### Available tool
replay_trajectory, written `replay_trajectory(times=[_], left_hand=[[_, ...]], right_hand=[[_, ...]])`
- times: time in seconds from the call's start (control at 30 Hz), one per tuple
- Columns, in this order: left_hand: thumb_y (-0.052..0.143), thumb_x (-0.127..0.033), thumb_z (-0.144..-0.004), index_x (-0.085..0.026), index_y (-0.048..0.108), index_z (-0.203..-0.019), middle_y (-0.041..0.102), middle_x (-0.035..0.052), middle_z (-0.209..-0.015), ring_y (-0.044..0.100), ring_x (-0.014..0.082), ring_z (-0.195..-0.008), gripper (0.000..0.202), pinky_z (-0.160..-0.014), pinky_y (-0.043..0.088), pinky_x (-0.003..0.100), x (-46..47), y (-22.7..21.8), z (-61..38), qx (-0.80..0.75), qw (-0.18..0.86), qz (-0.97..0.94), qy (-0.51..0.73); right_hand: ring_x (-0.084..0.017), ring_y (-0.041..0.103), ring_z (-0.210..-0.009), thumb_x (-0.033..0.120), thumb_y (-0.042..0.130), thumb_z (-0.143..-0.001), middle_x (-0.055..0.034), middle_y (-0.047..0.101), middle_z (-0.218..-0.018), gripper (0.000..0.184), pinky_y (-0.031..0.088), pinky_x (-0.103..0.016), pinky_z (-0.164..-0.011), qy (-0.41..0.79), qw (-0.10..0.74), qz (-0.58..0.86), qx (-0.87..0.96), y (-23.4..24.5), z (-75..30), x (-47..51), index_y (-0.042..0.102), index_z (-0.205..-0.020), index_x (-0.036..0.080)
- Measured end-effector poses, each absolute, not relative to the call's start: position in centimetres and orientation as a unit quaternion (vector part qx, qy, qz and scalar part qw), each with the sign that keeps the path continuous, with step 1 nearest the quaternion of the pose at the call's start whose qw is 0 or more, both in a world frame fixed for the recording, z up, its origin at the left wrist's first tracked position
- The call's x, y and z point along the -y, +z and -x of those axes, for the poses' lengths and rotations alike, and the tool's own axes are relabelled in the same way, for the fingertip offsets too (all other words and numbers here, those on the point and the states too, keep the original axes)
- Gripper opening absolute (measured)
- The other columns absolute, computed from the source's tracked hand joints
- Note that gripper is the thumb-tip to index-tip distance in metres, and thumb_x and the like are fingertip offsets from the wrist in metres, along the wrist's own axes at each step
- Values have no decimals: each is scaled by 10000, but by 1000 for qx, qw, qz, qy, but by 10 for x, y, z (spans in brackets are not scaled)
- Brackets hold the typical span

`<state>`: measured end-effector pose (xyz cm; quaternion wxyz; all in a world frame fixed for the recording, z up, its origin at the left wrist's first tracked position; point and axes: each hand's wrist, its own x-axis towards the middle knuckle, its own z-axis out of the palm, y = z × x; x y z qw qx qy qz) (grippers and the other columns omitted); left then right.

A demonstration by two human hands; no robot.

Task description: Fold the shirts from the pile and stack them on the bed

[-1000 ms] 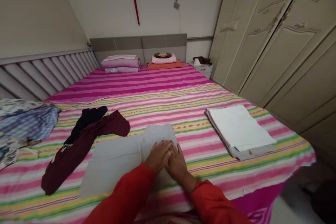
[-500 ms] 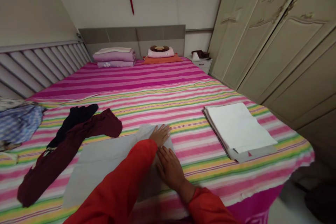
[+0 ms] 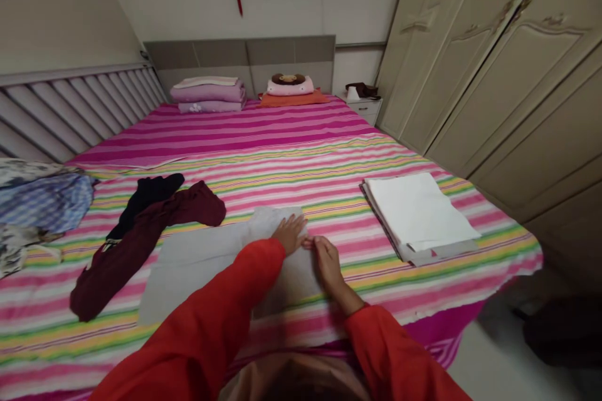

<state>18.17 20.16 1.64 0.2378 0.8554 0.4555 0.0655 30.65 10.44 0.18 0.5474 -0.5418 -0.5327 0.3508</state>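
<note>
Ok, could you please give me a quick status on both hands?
Left hand flat on grey cloth. Right hand pinching its right edge. Maroon garment lies beside, clear.

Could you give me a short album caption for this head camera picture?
Both hands, left hand and right hand, rest on a grey cloth spread across a striped bed.

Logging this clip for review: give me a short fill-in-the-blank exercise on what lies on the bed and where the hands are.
1. Both hands, left hand and right hand, rest on a pale ____ cloth.
2. The dark red garment lies to the ____ of that cloth.
3. The folded white stack lies on the side nearest the ____.
4. The bedsheet has a ____ pattern.

Missing words: grey; left; wardrobe; striped
</note>
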Motion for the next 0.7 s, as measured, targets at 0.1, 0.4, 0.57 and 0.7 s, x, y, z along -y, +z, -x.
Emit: replay_trajectory(times=[0.1,0.4,0.57,0.7], left_hand=[[548,-360,-841,-214,449,-1436,354,76,-1563,198,263,-1482,621,-1218,47,434,-161,11,-177,-350,236,-903,79],[491,-401,-913,-215,607,-1285,605,98,-1347,459,298,-1332,432,-1170,256,467,-112,-13,-167,-290,167,-939,80],[477,-435,-935,-225,554,-1326,596,80,-1356,438,240,-1336,450,-1163,251,451,-96,-29,-160,-190,7,-980,55],[458,-439,-942,-230,468,-1406,569,48,-1401,378,191,-1377,509,-1178,210,396,-81,-39,-158,-157,-8,-985,73]], right_hand=[[-229,585,-1167,538,378,-950,-98,694,-1185,490,406,-426,-1052,283,514,544,600,13,-316,-113,692,-1141,213],[-230,189,-1481,430,326,-992,-33,329,-1575,511,148,-537,-1170,212,149,560,787,13,-290,-149,387,-1480,290],[-210,127,-1495,485,269,-994,-5,218,-1613,563,93,-512,-1185,197,71,586,783,19,-282,-176,270,-1528,305],[-216,146,-1491,504,259,-992,-3,227,-1610,578,89,-522,-1187,179,68,609,770,18,-277,-191,275,-1529,290]])
